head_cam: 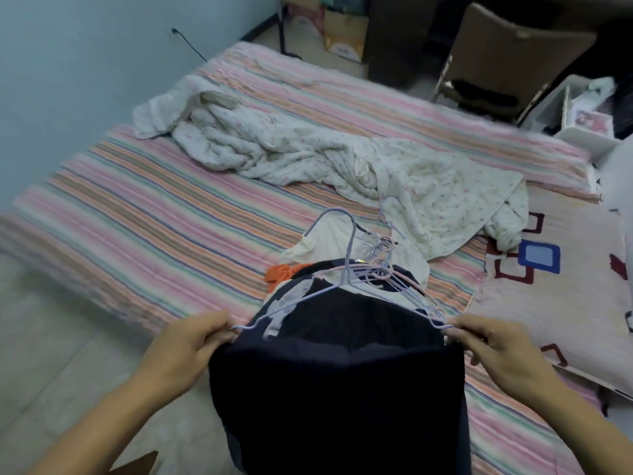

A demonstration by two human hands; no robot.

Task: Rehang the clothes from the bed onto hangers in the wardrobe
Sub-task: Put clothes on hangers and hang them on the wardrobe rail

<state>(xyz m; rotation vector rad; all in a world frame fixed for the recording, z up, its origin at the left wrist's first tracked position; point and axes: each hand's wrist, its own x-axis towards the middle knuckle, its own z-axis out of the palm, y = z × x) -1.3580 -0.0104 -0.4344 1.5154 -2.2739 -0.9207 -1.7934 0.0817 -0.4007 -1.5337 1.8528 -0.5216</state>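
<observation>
A dark navy garment (pixel 339 382) hangs in front of me over the near edge of the bed (pixel 144 214). A pale lilac wire hanger (pixel 347 269) lies across its top edge, hook pointing away. My left hand (pixel 197 341) pinches the garment's left corner together with the hanger's left end. My right hand (pixel 489 351) pinches the right corner and the hanger's right end. Behind the garment a pile of clothes lies on the bed, with a cream top (pixel 329 234), an orange piece (pixel 281 274) and several more wire hangers (pixel 383 265) tangled on it.
A crumpled white floral quilt (pixel 308 149) sprawls across the striped bedspread. A patterned pillow (pixel 561 279) sits at the right. Cardboard boxes (pixel 342 32) and a brown chair (pixel 507 60) stand beyond the bed. Pale floor (pixel 51 354) lies at the lower left.
</observation>
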